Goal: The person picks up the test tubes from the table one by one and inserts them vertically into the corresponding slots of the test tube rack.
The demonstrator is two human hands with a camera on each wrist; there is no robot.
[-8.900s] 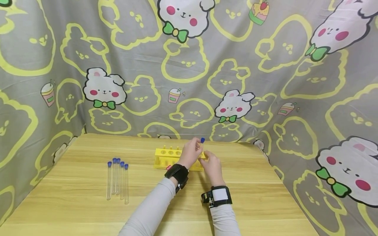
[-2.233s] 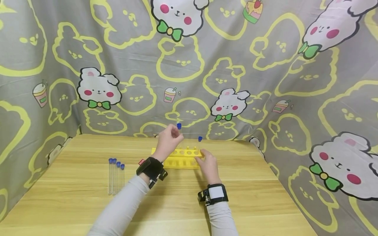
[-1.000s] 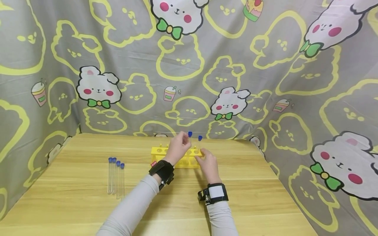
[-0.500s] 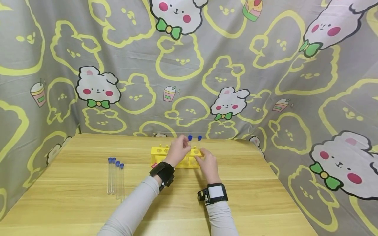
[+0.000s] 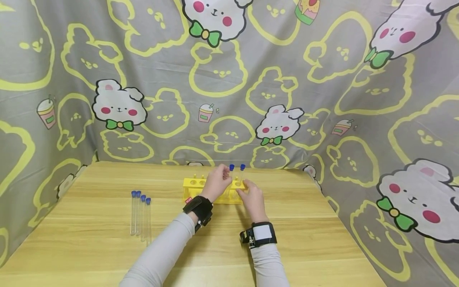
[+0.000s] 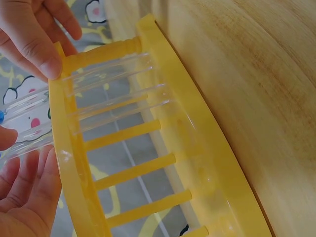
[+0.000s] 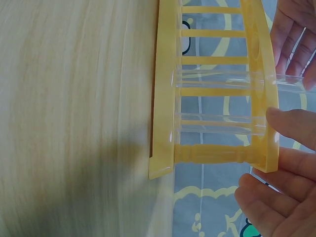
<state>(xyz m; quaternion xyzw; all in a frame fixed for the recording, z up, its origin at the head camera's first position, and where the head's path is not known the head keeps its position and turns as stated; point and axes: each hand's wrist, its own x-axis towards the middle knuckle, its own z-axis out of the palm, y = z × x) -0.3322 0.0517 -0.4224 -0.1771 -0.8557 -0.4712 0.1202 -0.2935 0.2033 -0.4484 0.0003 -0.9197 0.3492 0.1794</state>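
A yellow test tube rack (image 5: 188,185) stands toward the back of the table. Two clear test tubes with blue caps stand upright in its right-end holes: an end tube (image 5: 242,170) and a tube beside it (image 5: 231,170). My left hand (image 5: 216,183) has thumb and fingers around the upper part of the inner tube. In the left wrist view this tube (image 6: 118,112) reaches down to the rack's base. My right hand (image 5: 254,202) grips the rack's right end, its thumb on the top bar in the right wrist view.
Several more blue-capped test tubes (image 5: 138,213) lie side by side on the left of the wooden table (image 5: 82,223). A grey patterned cloth (image 5: 222,103) hangs behind and along both sides.
The left hand has brought a tube from the left group to the rack and lowered it into the hole beside the end tube. The right hand keeps its hold on the rack end.
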